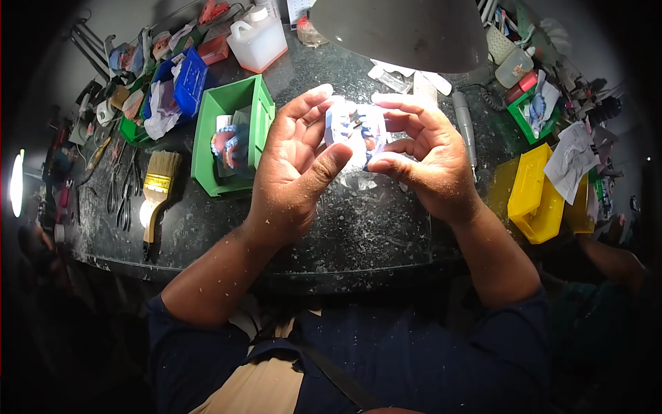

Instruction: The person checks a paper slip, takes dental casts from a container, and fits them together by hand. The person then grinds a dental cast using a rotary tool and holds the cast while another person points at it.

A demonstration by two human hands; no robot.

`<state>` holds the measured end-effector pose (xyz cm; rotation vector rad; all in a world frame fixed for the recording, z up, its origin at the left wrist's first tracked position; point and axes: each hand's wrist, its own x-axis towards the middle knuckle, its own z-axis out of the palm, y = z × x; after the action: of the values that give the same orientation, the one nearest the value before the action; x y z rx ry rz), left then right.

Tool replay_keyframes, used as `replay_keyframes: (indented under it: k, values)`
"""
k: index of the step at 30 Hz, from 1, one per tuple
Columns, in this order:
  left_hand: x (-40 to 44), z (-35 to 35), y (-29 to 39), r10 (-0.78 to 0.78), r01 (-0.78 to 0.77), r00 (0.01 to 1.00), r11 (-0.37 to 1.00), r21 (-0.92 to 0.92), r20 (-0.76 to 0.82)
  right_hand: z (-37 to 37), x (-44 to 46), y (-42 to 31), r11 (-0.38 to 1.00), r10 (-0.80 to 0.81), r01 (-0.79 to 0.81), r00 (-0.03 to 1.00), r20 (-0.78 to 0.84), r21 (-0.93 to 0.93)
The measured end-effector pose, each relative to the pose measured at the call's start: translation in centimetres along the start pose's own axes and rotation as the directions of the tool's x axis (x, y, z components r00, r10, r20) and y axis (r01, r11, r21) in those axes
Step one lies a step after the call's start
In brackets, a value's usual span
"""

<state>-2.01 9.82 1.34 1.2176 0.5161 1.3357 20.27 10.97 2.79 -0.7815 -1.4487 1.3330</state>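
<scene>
Between my two hands, under the lamp, is a pale dental model [353, 125] with blue and dark metallic parts on it; strong light washes out some of its detail. My left hand [300, 155] grips its left side, thumb low and fingers behind. On the right side, my right hand [424, 148] holds it with the thumb at the lower edge and fingers curled at the top. The model is lifted above the dusty dark worktop [365, 234]. Left of my left hand stands a green bin [207, 162] with a blue and pink dental model [231, 146] in it.
A grey lamp shade [403, 31] hangs over the far side. A handpiece [465, 127] lies right of my hands, with yellow bins [534, 200] beyond. At left are a brush [160, 183], pliers-like tools [124, 196], a blue bin [189, 79] and a white jug [256, 43].
</scene>
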Motion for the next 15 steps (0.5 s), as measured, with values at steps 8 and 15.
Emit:
replay_keyframes:
  k: [8, 15]
  values:
    - [-0.2, 0.3, -0.3, -0.023, 0.023, 0.999, 1.0, 0.018, 0.046, 0.2, -0.1, 0.7, 0.995, -0.091, 0.091, 0.996, 0.01, -0.025]
    - [-0.1, -0.3, -0.7, -0.057, 0.056, 0.996, 0.998, 0.018, 0.07, 0.0, 0.1, 1.6, 0.992, -0.126, 0.127, 0.992, -0.017, 0.013]
